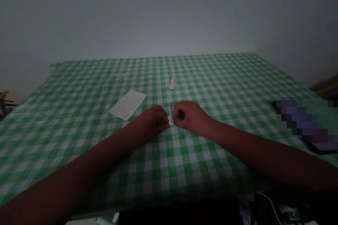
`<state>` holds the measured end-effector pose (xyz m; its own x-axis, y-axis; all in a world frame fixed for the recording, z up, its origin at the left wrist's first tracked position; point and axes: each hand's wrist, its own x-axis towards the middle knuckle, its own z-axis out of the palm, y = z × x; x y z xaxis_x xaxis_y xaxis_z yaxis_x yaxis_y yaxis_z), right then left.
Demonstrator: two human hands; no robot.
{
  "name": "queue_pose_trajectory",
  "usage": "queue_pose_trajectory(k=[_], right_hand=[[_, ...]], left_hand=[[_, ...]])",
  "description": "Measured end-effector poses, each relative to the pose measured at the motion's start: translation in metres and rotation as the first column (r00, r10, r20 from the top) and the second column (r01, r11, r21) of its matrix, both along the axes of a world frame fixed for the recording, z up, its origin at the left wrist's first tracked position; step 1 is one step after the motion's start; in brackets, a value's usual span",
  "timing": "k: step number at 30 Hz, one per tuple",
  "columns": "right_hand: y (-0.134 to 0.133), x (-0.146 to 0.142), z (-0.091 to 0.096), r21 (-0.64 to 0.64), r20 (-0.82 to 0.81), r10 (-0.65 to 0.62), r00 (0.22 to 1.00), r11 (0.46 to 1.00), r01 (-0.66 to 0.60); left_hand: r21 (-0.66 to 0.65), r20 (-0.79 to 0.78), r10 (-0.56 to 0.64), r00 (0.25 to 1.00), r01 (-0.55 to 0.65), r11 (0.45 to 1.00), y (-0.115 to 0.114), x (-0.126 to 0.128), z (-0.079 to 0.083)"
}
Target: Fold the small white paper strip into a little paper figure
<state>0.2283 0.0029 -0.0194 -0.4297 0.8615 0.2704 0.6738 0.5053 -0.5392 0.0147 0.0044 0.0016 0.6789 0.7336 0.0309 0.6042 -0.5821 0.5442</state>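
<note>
Both my hands meet at the middle of the table with the green and white checked cloth (211,77). My left hand (154,119) and my right hand (191,116) each pinch one side of a small white folded piece of paper (170,120) held just above the cloth. The fingers of both hands are curled in; most of the paper is hidden between them.
A printed white paper slip (128,104) lies flat to the left of my hands. A small crumpled white scrap (172,83) sits farther back. A dark flat object (306,123), blurred out, lies at the right edge. A bare wall rises behind the table.
</note>
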Motion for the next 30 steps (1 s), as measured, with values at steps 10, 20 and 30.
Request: queue_pose_trajectory(k=[10,20,30], right_hand=[[0.006,0.008,0.003,0.032,0.064,0.222,0.973,0.974,-0.225],[0.012,0.008,-0.001,0.061,0.080,0.140,0.987,0.988,-0.145],[0.012,0.009,-0.003,0.080,0.056,0.179,0.982,0.980,-0.183]], left_hand=[[0.071,0.039,-0.111,0.993,0.108,0.992,0.003,-0.002,-0.006],[0.098,0.071,-0.146,0.987,0.139,0.986,0.002,-0.001,-0.002],[0.112,0.042,-0.149,0.988,0.143,0.983,0.000,0.001,0.000]])
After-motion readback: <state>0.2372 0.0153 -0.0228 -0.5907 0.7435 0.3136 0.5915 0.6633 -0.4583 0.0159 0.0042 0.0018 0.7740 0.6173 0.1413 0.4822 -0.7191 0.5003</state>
